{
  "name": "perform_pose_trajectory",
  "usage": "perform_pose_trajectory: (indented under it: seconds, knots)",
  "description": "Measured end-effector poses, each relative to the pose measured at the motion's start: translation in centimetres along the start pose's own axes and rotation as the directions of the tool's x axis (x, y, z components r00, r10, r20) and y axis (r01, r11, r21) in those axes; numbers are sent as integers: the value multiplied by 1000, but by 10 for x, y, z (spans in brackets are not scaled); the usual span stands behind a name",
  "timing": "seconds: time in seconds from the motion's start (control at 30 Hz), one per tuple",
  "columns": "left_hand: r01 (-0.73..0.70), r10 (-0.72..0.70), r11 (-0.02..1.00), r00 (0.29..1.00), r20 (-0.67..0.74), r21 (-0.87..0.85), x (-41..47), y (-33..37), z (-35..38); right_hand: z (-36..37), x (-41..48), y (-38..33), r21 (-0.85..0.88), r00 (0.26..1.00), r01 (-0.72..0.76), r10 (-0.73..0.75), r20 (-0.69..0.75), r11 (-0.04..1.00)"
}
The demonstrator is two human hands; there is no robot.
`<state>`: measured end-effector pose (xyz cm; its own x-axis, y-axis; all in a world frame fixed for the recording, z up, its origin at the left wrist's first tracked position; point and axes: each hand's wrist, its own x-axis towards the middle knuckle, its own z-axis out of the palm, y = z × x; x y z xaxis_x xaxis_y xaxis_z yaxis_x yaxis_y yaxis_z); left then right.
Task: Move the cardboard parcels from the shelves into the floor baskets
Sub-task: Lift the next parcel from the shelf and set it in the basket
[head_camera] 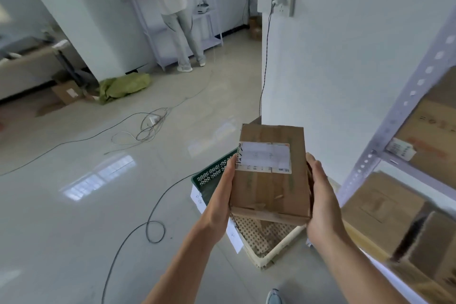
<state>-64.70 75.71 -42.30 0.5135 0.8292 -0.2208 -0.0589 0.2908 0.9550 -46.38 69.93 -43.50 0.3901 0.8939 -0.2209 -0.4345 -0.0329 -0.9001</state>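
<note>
A flat cardboard parcel (270, 187) with a white shipping label on top is held between both hands, above the floor baskets. My left hand (222, 200) grips its left side and my right hand (320, 202) grips its right side. Below it, a cream perforated basket (271, 252) sits on the floor, and a green lattice basket (209, 177) lies just beyond it; both are partly hidden by the parcel. More cardboard parcels (385, 210) rest on the white metal shelf (394, 116) at the right.
Cables (148, 128) snake across the glossy floor at left and centre. A white wall (333, 57) with a socket stands behind the baskets. A person (172, 7) stands at a far shelf. A green sack (123, 86) and a box lie far left.
</note>
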Motion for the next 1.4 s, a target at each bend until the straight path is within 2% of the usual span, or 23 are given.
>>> perform_pose_trajectory:
  seconds: [0.27,0.4,0.67,0.87,1.0,1.23,1.4]
  knots:
    - [75,-73,995,997,-25,64,77,0,-68,46,78,29,-12,992,-116,116,-52,993]
    - [131,-131,989,991,-2,72,122,-1,-112,74,115,54,-44,988,-85,79,-130,995]
    - [275,-290,955,946,147,114,219,1,-248,169,181,135,64,951,-123,136,-279,990]
    - [397,-448,880,876,177,260,273,-10,-341,241,211,199,17,891,-200,189,-413,980]
    - [443,-521,824,837,168,353,308,-20,-377,266,241,237,80,849,-297,301,-434,952]
    - [533,-626,685,779,28,497,380,-61,-406,267,308,300,228,770,-395,456,-446,890]
    - [564,-669,611,743,-19,556,442,-107,-415,248,363,358,249,744,-437,503,-439,864]
